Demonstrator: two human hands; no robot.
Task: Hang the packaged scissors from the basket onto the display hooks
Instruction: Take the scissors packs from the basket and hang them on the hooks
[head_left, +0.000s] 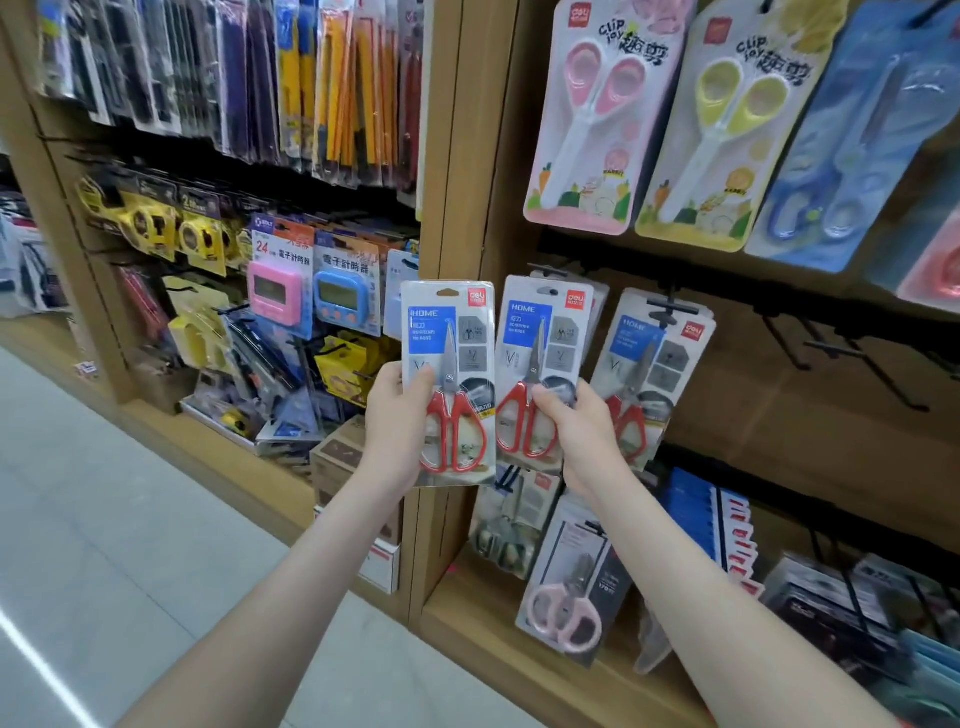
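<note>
Two red-handled packs in hand at the scissors bay. The left pack (448, 338) is upright in front of the wooden upright (452, 156), clear of any hook. My left hand (397, 415) pinches its lower left edge, with the thumb across the front and the other fingers hidden behind the card. The right pack (540, 332) is raised against a stack of identical cards. My right hand (576, 431) pinches its lower right part the same way, thumb on the front and fingers curled behind. I cannot tell whether its hang hole is on the peg.

Just beside it, a matching hung pack (654, 364) sits on a black hook (670, 312), so I judge that part of the stocking is done. Further right, bare hooks (852, 358) stand out from the panel. The basket is out of view, so I cannot count what remains; at least these two packs are left to hang.

Children's scissors (597, 114) hang in the row above, and a pink-handled pack (571, 587) hangs below.
</note>
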